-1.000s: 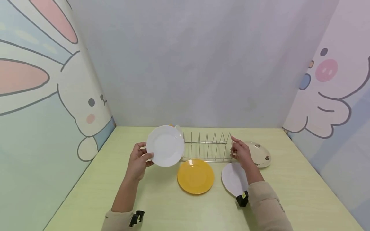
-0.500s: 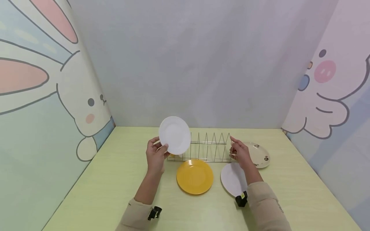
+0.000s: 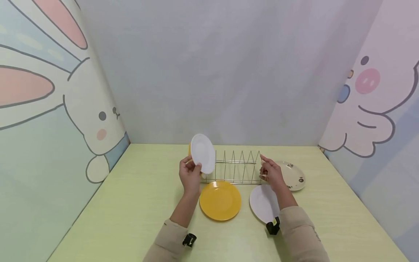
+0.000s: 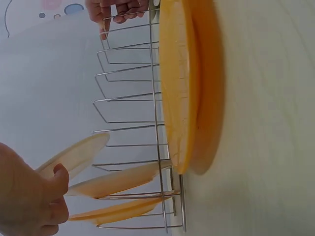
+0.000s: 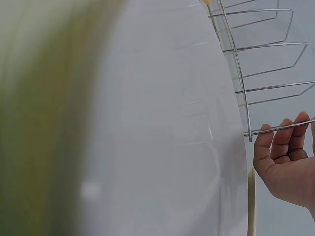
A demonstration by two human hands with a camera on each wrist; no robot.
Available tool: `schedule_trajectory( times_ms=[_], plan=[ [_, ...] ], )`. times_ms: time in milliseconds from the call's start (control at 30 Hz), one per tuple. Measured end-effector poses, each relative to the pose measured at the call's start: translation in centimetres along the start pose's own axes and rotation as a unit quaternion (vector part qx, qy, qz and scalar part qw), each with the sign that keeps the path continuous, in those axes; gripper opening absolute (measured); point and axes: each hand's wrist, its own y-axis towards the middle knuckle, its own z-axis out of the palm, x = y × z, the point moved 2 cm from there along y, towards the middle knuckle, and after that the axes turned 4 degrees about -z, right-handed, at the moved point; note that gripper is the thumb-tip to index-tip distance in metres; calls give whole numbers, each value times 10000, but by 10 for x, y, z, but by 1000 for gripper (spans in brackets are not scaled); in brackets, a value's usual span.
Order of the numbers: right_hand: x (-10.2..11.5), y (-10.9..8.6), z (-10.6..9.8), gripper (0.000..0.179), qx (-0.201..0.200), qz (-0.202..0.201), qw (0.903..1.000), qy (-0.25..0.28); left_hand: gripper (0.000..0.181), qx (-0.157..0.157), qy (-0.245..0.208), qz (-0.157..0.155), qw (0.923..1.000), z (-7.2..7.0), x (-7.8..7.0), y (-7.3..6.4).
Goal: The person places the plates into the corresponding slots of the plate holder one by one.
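My left hand (image 3: 191, 178) pinches the edge of a white plate (image 3: 203, 154), thumb on its face, tilted over the left end of a wire dish rack (image 3: 234, 181). In the left wrist view the held plate's lower edge is beside the rack's upper wires. Two plates lean in the leftmost slots there: a whitish plate (image 4: 123, 179) and an orange-yellow plate (image 4: 123, 210). With curled fingers my right hand (image 3: 273, 174) grips the end wire at the rack's right side, as the right wrist view also shows.
A yellow plate (image 3: 220, 201) lies flat in front of the rack. Right of it, partly under my right forearm, is another white plate (image 3: 263, 202). A cream plate with dark prints (image 3: 294, 176) rests beyond the right hand. The grey back wall (image 3: 222, 91) rises behind the table.
My left hand has carried the white plate rightward to the rack's left end and turned it more edge-on. The right hand has kept its grip on the rack.
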Motion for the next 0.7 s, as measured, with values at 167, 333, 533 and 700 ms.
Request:
schedule_trajectory(
  times_ms=[167,333,533,700],
  plan=[
    [-1,1,0,46,-29,48,10000,70,37,-52,218,53,9997,2,11,-1],
    [-1,1,0,45,-59,38,10000,36,37,-136,709,156,9973,1,20,-1],
    [2,0,0,45,-25,127,9999,59,39,-97,1085,314,9936,2,26,-1],
    [10,-5,3,46,90,137,9997,168,35,-27,1752,320,9840,0,30,-2]
  ],
)
